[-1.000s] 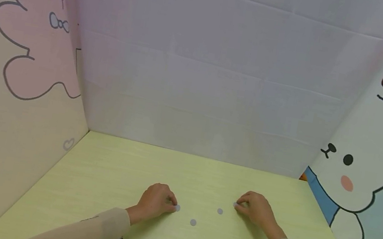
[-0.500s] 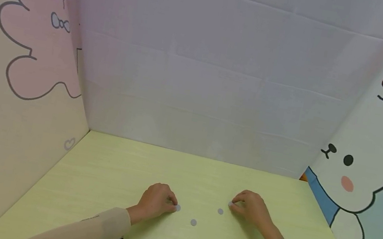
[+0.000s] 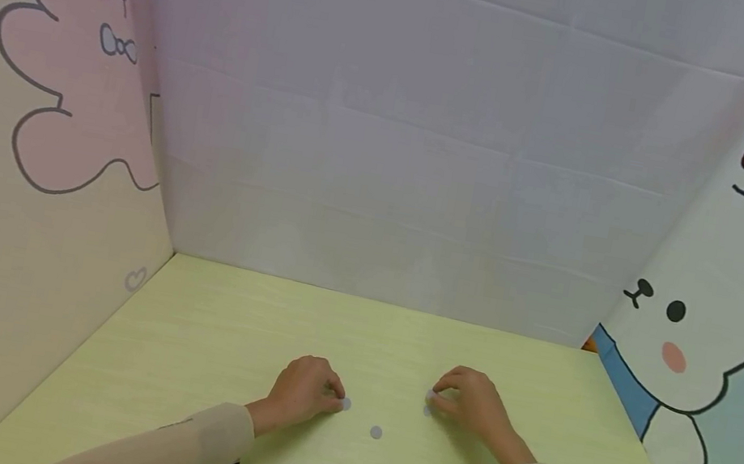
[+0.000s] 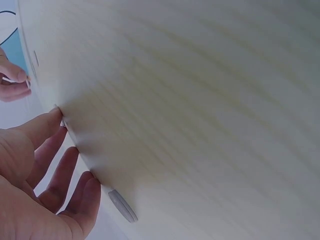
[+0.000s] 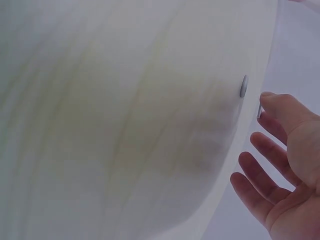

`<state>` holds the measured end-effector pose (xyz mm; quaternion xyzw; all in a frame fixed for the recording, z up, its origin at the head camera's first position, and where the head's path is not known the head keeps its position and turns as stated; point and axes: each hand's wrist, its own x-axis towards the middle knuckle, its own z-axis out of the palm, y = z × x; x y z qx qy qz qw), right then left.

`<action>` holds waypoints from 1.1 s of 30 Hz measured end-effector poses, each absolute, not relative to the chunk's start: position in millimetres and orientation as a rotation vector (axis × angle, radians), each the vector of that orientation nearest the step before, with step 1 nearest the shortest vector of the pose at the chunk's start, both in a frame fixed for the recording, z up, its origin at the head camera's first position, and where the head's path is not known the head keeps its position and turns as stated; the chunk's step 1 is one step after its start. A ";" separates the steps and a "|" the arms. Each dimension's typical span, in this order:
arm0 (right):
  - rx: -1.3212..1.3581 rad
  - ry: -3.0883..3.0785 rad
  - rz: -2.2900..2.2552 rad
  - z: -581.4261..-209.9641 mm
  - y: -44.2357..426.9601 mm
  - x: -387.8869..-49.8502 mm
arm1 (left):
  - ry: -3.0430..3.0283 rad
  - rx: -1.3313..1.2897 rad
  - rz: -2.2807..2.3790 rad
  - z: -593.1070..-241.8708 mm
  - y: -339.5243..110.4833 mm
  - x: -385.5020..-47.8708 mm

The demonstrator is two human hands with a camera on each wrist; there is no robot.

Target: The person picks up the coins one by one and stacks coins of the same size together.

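Observation:
My left hand (image 3: 307, 388) pinches a small grey disc (image 3: 346, 404) by its edge, thumb and index fingertip at the yellow tabletop. In the left wrist view, its other fingers bend loosely beside another grey disc (image 4: 122, 205) on the surface. My right hand (image 3: 471, 399) holds a second disc (image 3: 431, 395) between thumb and index finger, above the table. Just below that one in the head view lies a disc (image 3: 426, 411), partly covered; the right wrist view shows this table disc (image 5: 244, 86) apart from the held disc (image 5: 259, 112). Another disc (image 3: 376, 432) lies between the hands, nearer the front.
The pale yellow table (image 3: 241, 309) meets a white back panel (image 3: 394, 145). A left panel (image 3: 48, 227) with a pink cartoon animal and a right panel (image 3: 716, 339) with a white rabbit enclose the sides.
My right hand has slid leftward with its disc, from the right of the resting disc to over its far edge. The left hand has stayed in place.

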<state>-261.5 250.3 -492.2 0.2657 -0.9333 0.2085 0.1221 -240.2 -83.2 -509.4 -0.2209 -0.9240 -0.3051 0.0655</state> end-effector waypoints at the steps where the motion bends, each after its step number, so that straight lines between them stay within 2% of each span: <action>1: 0.771 -2.727 0.618 -492.1 248.2 -260.9 | -2.788 -0.663 -0.917 -509.7 -83.3 -240.3; 33: 0.953 -2.722 0.564 -500.7 168.9 -259.1 | -2.804 -0.678 -0.885 -510.7 -84.8 -244.3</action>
